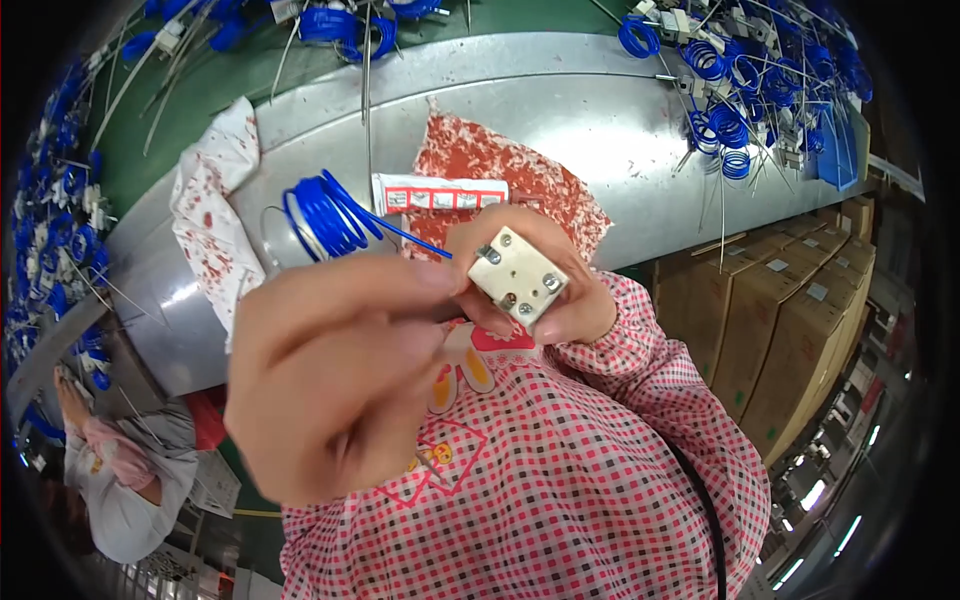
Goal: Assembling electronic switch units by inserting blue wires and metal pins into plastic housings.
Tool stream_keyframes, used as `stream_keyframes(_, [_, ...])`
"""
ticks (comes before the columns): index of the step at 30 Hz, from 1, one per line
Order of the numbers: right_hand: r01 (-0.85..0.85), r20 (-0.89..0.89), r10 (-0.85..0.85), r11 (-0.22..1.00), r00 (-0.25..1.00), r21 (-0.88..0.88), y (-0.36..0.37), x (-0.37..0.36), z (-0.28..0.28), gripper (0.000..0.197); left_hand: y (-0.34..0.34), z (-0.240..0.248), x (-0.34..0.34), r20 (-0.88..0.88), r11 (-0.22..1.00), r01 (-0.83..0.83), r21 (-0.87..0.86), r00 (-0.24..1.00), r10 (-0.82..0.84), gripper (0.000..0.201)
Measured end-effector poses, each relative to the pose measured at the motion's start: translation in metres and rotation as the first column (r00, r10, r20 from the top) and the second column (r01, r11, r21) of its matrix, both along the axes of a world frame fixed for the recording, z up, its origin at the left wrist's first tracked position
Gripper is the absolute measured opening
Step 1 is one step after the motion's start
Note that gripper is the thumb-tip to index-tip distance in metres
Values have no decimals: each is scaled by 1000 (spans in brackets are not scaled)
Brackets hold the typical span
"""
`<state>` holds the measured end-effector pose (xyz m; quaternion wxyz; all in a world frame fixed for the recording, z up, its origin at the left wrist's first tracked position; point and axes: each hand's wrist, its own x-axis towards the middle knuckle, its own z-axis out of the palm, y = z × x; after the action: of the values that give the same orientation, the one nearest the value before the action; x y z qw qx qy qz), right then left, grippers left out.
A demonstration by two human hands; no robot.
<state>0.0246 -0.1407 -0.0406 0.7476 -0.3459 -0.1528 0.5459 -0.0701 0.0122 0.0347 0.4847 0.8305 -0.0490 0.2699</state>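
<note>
Right hand [588, 306] holds a white block [517, 272] near left hand [335, 375].

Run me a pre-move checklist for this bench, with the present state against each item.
1. White block held: ok, the right hand grips it.
2. Screws in view: ok, several heads show on the block's face.
3. Blue cord attached to the block: cannot tell, its end is hidden at the hands.
4. Left hand grip: cannot tell, it is blurred and its fingertips are unclear.
5. White cloth free of marks: not ok, red blotches show.
</note>
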Motion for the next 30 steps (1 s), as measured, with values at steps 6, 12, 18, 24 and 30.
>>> stream_keyframes(6, [6,190,-69,950,979,311,2,17,-16,52,3,5,-21,397,658,149,-738,885,245,13])
stream_keyframes(12, [150,229,-189,973,955,176,-25,40,-14,51,5,-7,-10,374,689,116,-716,896,238,12])
stream_keyframes(18, [327,649,-250,945,718,1,-18,34,0,44,-7,-3,6,108,963,268,13,957,-268,14])
stream_keyframes(24, [551,402,-468,826,787,-117,3,19,2,41,-40,-31,17,189,942,148,300,959,-211,11])
stream_keyframes(30, [516,384,-446,851,809,-98,2,31,11,43,-32,-39,14,243,940,2,342,966,-90,13])
